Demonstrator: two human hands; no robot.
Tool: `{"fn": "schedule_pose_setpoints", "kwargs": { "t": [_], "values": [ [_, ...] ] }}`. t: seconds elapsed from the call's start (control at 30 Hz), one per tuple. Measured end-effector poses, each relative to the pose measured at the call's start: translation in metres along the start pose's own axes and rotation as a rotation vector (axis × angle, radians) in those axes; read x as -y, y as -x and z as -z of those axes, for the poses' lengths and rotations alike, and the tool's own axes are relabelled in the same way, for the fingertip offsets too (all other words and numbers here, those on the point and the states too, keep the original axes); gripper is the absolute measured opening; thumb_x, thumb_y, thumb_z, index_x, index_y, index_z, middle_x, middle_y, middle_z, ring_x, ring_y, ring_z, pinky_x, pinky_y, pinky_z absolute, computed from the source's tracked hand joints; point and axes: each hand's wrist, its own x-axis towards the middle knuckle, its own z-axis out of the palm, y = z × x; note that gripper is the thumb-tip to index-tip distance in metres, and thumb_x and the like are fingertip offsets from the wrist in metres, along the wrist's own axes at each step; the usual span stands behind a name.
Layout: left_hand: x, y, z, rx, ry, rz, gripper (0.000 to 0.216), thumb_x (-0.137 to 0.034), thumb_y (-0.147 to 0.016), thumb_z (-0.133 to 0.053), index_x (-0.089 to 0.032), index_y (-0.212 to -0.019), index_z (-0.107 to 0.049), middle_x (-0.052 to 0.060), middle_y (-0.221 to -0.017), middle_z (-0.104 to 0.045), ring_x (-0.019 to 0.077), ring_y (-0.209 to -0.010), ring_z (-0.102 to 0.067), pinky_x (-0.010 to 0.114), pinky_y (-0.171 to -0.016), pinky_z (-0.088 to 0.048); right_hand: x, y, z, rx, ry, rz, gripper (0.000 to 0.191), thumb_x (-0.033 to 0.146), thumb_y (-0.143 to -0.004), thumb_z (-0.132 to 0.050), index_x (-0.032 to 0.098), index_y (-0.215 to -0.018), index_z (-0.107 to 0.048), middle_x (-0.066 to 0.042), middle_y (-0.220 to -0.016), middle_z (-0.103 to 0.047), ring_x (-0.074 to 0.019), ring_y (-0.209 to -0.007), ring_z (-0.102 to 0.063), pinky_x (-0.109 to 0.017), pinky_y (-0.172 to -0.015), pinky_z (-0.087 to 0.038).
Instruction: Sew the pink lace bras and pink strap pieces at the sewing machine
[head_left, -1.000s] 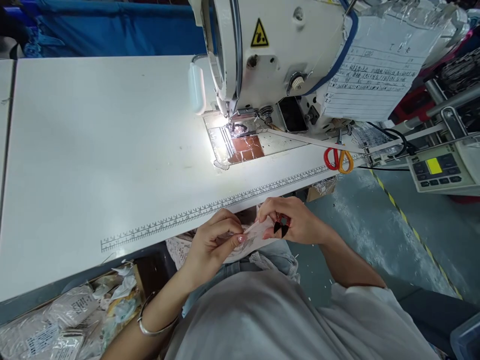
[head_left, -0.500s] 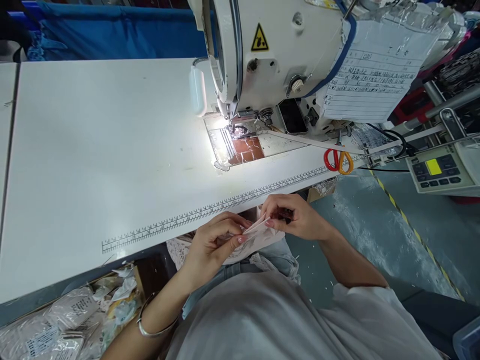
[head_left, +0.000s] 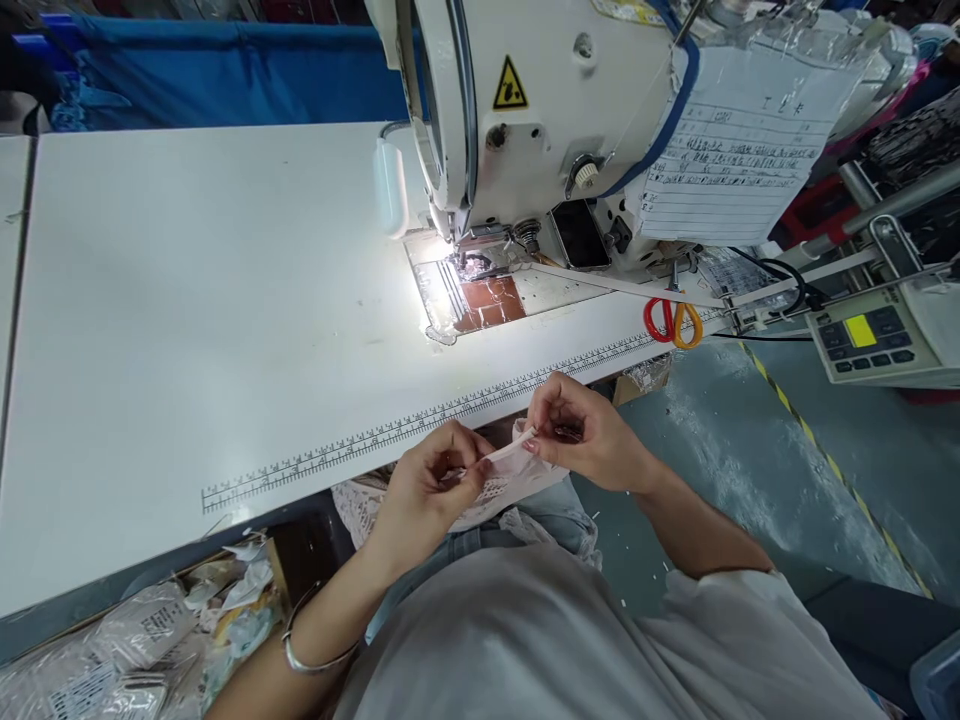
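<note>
A pale pink piece of lace fabric [head_left: 510,482] hangs over my lap, just off the front edge of the table. My left hand [head_left: 436,482] pinches its upper edge between thumb and fingers. A short distance to the right, my right hand [head_left: 581,432] pinches the same edge, so a narrow strip is stretched between the two hands. The lower part of the fabric lies in folds on my legs, partly hidden by my left hand.
A white sewing machine [head_left: 525,100] stands at the back of the white table [head_left: 202,300]. Scissors with red and orange handles [head_left: 673,322] lie at its right, near a control panel [head_left: 862,332]. Plastic-wrapped packs [head_left: 142,630] fill a box below left.
My fingers have closed more tightly on the fabric's edge, which is now pulled into a straight narrow strip. My right hand has turned slightly; the view has shifted a little.
</note>
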Motion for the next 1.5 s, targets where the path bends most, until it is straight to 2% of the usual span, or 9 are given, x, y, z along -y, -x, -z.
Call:
{"fn": "schedule_pose_setpoints", "kwargs": {
  "t": [0.13,0.3,0.43,0.53,0.8,1.03,1.27,1.4,1.5],
  "values": [
    [-0.007,-0.003,-0.007,-0.004,-0.121,0.04,0.022,-0.03,-0.079,-0.074,-0.02,-0.096,-0.066,0.005,-0.087,-0.075,0.0157,-0.073,-0.066,0.021,-0.057,-0.05,0.006,0.0,-0.008,0.011,0.013,-0.025,0.02,0.027,-0.087,-0.069,0.022,-0.088,-0.049,0.004,-0.076,-0.052,-0.0076,-0.058,-0.042,-0.02,-0.052,-0.037],
    [-0.009,-0.005,-0.013,-0.089,-0.274,0.054,0.023,-0.037,-0.082,-0.069,-0.018,-0.072,-0.075,0.002,-0.062,-0.07,0.0116,-0.051,-0.053,0.022,-0.048,-0.039,0.004,-0.001,-0.01,-0.007,0.091,-0.019,0.02,0.033,-0.088,-0.071,0.022,-0.088,-0.054,0.005,-0.072,-0.053,-0.0083,-0.057,-0.043,-0.021,-0.05,-0.036],
    [-0.008,-0.008,-0.011,-0.096,-0.113,0.15,0.031,-0.043,-0.078,-0.073,-0.015,-0.067,-0.073,0.001,-0.054,-0.061,0.0084,-0.047,-0.044,0.02,-0.044,-0.031,-0.003,-0.001,-0.005,-0.109,0.084,0.048,0.033,0.048,-0.098,-0.056,0.02,-0.084,-0.061,0.0,-0.073,-0.062,-0.0088,-0.054,-0.047,-0.023,-0.051,-0.039],
    [-0.008,-0.01,-0.009,-0.083,0.022,0.205,0.029,-0.043,-0.074,-0.078,-0.015,-0.071,-0.074,0.002,-0.057,-0.063,0.0083,-0.049,-0.045,0.019,-0.045,-0.032,-0.005,0.001,-0.002,-0.111,0.064,0.068,0.044,0.054,-0.103,-0.043,0.02,-0.08,-0.06,0.002,-0.062,-0.057,-0.009,-0.047,-0.044,-0.023,-0.048,-0.037],
    [-0.008,-0.011,-0.011,-0.091,0.025,0.217,0.03,-0.044,-0.072,-0.08,-0.015,-0.073,-0.078,0.003,-0.059,-0.064,0.0077,-0.051,-0.044,0.018,-0.046,-0.031,0.002,0.0,-0.009,-0.066,0.231,0.038,0.013,0.034,-0.093,-0.063,0.021,-0.091,-0.059,0.01,-0.059,-0.031,-0.0079,-0.05,-0.029,-0.022,-0.051,-0.031],
    [-0.012,-0.011,-0.011,-0.08,0.03,0.205,0.029,-0.043,-0.073,-0.081,-0.014,-0.076,-0.08,0.003,-0.06,-0.065,0.0067,-0.051,-0.043,0.017,-0.046,-0.031,-0.001,-0.003,-0.011,-0.072,0.238,0.005,0.015,0.031,-0.092,-0.062,0.02,-0.083,-0.058,0.01,-0.058,-0.029,-0.0071,-0.05,-0.029,-0.021,-0.051,-0.029],
    [-0.009,-0.012,-0.011,-0.091,0.123,0.207,0.017,-0.03,-0.067,-0.086,-0.017,-0.078,-0.082,0.003,-0.064,-0.071,0.007,-0.055,-0.05,0.015,-0.048,-0.036,-0.001,-0.001,-0.015,-0.108,0.32,0.022,0.013,0.03,-0.093,-0.062,0.02,-0.085,-0.059,0.01,-0.057,-0.031,-0.0069,-0.05,-0.029,-0.021,-0.051,-0.028],
    [-0.007,-0.014,-0.01,-0.089,0.137,0.199,0.014,-0.03,-0.072,-0.083,-0.018,-0.08,-0.083,0.004,-0.07,-0.075,0.0077,-0.056,-0.053,0.015,-0.049,-0.038,0.0,-0.001,-0.009,-0.076,0.28,0.032,0.028,0.046,-0.095,-0.061,0.02,-0.085,-0.057,0.01,-0.059,-0.031,-0.0075,-0.051,-0.029,-0.022,-0.052,-0.028],
    [-0.006,-0.014,-0.009,-0.092,0.135,0.193,0.014,-0.031,-0.074,-0.082,-0.018,-0.079,-0.082,0.004,-0.066,-0.073,0.0065,-0.053,-0.05,0.014,-0.048,-0.036,0.002,-0.001,-0.001,-0.012,0.2,0.018,0.047,0.063,-0.098,-0.045,0.019,-0.089,-0.058,0.004,-0.069,-0.047,-0.0092,-0.056,-0.037,-0.024,-0.054,-0.031]
  ]
}}
